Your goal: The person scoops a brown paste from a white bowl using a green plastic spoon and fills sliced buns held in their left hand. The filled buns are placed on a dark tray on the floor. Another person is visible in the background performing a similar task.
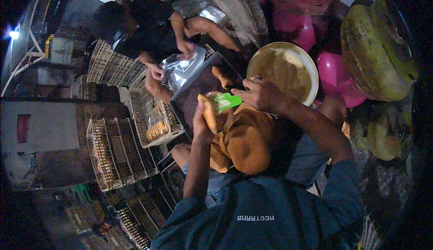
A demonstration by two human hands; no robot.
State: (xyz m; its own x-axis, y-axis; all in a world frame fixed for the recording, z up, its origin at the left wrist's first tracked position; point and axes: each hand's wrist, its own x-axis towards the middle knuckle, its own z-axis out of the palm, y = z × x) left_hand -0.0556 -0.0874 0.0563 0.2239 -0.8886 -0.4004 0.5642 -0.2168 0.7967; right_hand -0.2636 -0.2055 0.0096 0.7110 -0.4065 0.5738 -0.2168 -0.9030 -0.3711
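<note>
My left hand (202, 123) holds a long golden-brown bread roll (208, 114), tilted. My right hand (260, 92) grips a bright green plastic spreader (228, 101) with pale stuff on its blade. The blade is against or very near the roll's side. Just beyond my right hand stands a round basin (314, 80) with a pale rim and a beige coating inside. Another roll (221, 77) lies on a dark tabletop (187, 96) ahead of my hands. Below my hands is a large rounded brown mass (250, 148); whether bread or cloth I cannot tell.
Across the tabletop a co-worker's hands (186, 48) handle clear plastic bags (184, 67). A plastic crate (165, 136) with packed rolls stands left, near another crate (115, 179). Pink plastic containers (333, 72) and a large greenish-yellow bulky object (372, 50) are to the right.
</note>
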